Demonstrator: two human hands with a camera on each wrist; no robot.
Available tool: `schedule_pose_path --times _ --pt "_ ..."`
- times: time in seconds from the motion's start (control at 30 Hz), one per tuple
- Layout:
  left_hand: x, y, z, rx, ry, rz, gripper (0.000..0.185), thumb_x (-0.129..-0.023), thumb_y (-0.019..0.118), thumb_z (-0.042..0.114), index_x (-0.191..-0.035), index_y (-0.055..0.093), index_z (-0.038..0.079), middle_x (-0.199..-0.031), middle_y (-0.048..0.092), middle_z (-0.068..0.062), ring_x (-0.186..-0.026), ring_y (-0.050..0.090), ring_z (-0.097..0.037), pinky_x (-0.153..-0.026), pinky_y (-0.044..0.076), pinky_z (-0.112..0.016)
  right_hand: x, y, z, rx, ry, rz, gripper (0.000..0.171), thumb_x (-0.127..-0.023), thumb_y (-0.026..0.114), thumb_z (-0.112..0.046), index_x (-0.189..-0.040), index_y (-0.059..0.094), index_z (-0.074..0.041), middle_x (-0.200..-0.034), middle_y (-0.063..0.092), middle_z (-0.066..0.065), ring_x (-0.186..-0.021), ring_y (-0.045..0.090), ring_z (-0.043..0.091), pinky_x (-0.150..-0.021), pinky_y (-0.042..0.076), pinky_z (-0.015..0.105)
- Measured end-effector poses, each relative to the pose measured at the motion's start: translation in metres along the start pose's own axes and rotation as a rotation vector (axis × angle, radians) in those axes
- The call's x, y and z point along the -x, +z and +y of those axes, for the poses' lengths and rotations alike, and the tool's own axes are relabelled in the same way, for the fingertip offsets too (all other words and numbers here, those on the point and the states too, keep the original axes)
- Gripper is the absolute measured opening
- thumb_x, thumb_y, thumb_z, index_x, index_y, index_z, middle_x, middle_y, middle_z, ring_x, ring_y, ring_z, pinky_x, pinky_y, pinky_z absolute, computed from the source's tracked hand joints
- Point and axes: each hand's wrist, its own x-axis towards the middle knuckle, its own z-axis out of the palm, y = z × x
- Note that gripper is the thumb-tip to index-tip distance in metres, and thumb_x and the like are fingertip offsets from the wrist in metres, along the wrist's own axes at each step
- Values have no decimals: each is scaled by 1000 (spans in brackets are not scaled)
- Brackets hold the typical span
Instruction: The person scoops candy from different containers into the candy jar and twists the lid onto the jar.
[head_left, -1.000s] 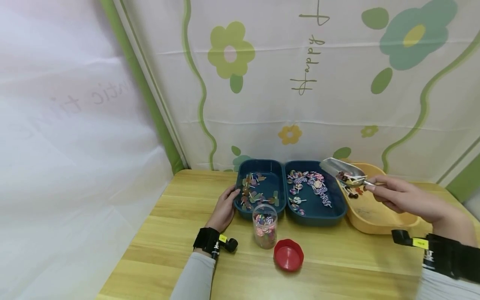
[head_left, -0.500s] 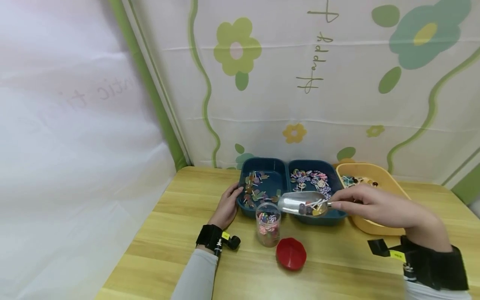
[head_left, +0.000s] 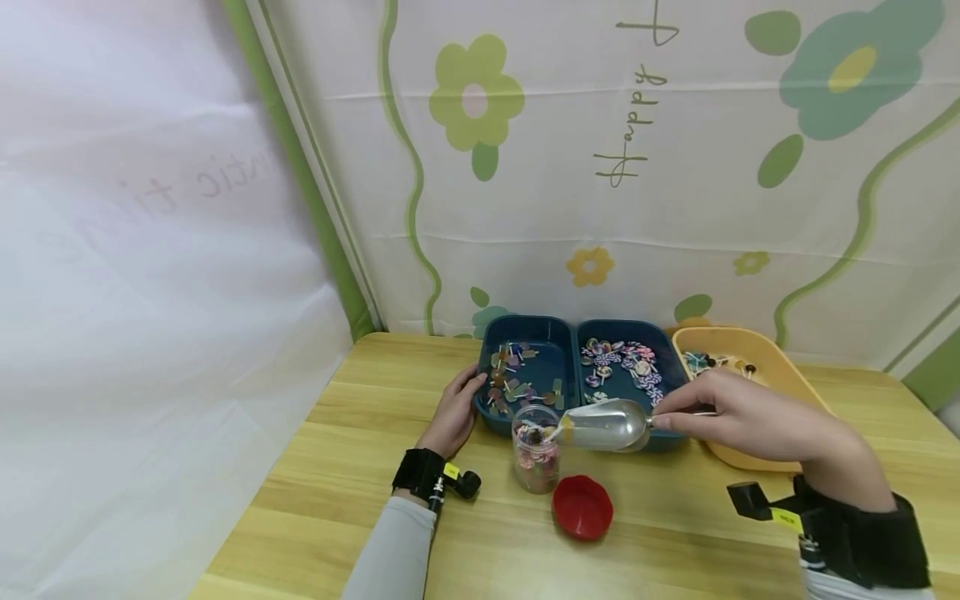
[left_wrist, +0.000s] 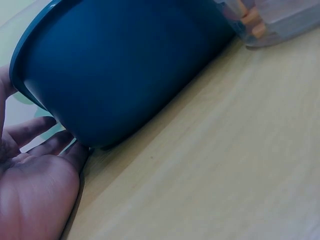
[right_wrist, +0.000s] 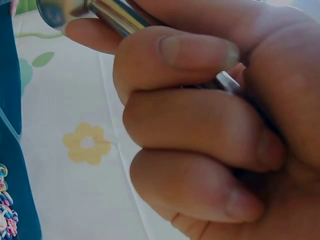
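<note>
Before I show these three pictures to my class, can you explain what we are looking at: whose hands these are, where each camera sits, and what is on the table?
No machine here: a person works with bare hands and wears three cameras. The wide picture comes from the head, looking down at a wooden table. The two close-ups come from cameras strapped to the wrists.

On the table stand a dark blue two-part tray holding small colourful sweets, a yellow tub, a clear jar and its red lid.

The left hand rests open against the tray's left end, as the left wrist view shows. The right hand grips the handle of a metal scoop, tipped toward the jar's mouth; the right wrist view shows fingers curled round that handle.
</note>
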Motion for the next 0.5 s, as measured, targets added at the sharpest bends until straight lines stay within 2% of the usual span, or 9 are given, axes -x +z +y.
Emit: schedule_pose_path --times 0.2,0.37,0.43,0.5 --pt "0 1 0 -7 3 -5 49 -110 48 20 -155 38 3 -160 34 -17 -147 34 -29 -121 27 -45 4 -2 -1 9 -19 34 21 -103 63 -15 -110 78 -27 -91 72 -15 -72 62 5 -60 48 23" --pt "0 1 1 -9 -2 4 50 -110 49 21 -155 37 2 -160 34 -17 -148 32 -28 -121 28 -45 17 -9 -1 41 -39 111 26 -101 64 -6 -109 78 -26 -91 70 -15 -73 59 5 -60 47 22" --pt "0 1 2 -4 -2 5 50 -110 49 21 -155 37 2 -160 34 -17 -148 33 -29 -121 28 -45 26 -14 -1 65 -7 156 27 -100 64 -4 -109 78 -25 -91 70 -14 -73 58 6 -59 46 22" --pt "-1 1 3 -2 -5 3 50 -110 50 21 -155 37 3 -160 33 -16 -149 31 -27 -122 27 -44 39 -20 -1 122 98 207 24 -101 63 -6 -109 78 -23 -89 70 -12 -71 55 7 -57 42 24"
